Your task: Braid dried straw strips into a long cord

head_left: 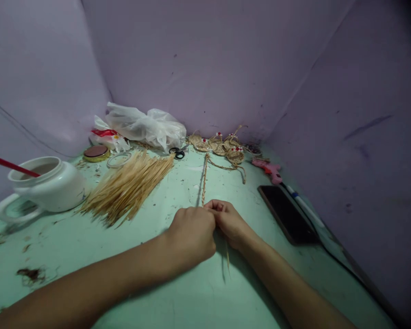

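Note:
A thin braided straw cord (pixel 204 180) runs from the back of the table toward me and ends between my two hands. My left hand (pixel 193 235) is closed in a fist at the near end of the braid, its fingertips hidden behind the knuckles. Touching it, my right hand (pixel 228 221) pinches the braid end with thumb and fingers. A loose straw strand (pixel 228 258) hangs below the hands. To the left lies a fanned bundle of dry straw strips (pixel 130 187). Woven straw pieces (pixel 219 146) with red and white beads lie at the far end.
On the left stands a white mug (pixel 60 192) with a red stick in it. Behind are a plastic bag (pixel 150 128), black scissors (pixel 178 153) and a round tin (pixel 96 153). To the right lie a pink glue gun (pixel 269 170), a phone (pixel 287 214) and a black cable (pixel 349 269).

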Demonstrator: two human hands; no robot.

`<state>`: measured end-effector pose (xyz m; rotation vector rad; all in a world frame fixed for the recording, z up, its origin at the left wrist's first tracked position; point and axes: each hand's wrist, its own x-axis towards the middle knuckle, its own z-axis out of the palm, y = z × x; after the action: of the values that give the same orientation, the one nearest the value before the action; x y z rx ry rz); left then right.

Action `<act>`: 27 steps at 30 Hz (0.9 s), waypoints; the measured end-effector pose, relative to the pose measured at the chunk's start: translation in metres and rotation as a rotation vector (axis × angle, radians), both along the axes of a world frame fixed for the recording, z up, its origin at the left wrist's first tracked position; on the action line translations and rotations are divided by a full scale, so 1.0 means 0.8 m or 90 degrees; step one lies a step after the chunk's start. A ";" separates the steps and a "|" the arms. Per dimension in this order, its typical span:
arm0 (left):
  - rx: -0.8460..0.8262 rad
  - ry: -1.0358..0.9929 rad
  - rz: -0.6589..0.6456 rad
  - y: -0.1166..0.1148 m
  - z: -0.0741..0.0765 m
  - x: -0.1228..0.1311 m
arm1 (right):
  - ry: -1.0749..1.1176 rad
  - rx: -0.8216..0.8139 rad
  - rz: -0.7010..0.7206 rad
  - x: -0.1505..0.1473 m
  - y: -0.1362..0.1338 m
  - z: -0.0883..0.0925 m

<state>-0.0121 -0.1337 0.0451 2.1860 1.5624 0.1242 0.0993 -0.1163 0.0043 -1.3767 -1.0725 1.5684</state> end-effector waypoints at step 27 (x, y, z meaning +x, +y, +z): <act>-0.341 -0.293 0.222 0.043 -0.021 -0.007 | -0.763 0.292 0.116 0.004 -0.023 0.023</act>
<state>-0.0175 -0.0994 0.0281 1.3514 1.4759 0.2602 0.1027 -0.1350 0.0230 -1.9012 -2.1124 0.3827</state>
